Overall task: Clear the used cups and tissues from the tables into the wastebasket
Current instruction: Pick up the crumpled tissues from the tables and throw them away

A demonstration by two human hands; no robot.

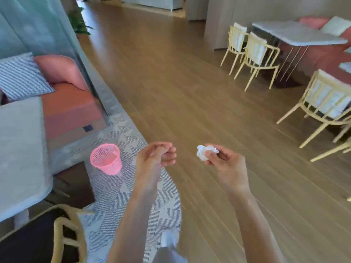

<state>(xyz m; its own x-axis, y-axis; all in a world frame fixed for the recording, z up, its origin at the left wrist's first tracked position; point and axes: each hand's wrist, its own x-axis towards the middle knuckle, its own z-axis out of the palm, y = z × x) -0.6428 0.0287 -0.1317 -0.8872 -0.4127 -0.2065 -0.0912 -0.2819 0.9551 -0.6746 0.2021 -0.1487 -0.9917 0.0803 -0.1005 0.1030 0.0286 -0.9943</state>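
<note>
The right hand (226, 162) pinches a crumpled white tissue (205, 152) between thumb and curled fingers, the soft, lumpy wad bulging out to the left over the wooden plank floor (209, 92). Beside it, the left hand (157, 156) holds nothing, fingers loosely curled, palm turned inward. Further left, a pink plastic mesh wastebasket (106, 158), tapered and round, stands upright with its mouth up on a grey geometric-patterned rug (133, 196), near a pale table (20, 158) and a pink sofa (66, 99).
</note>
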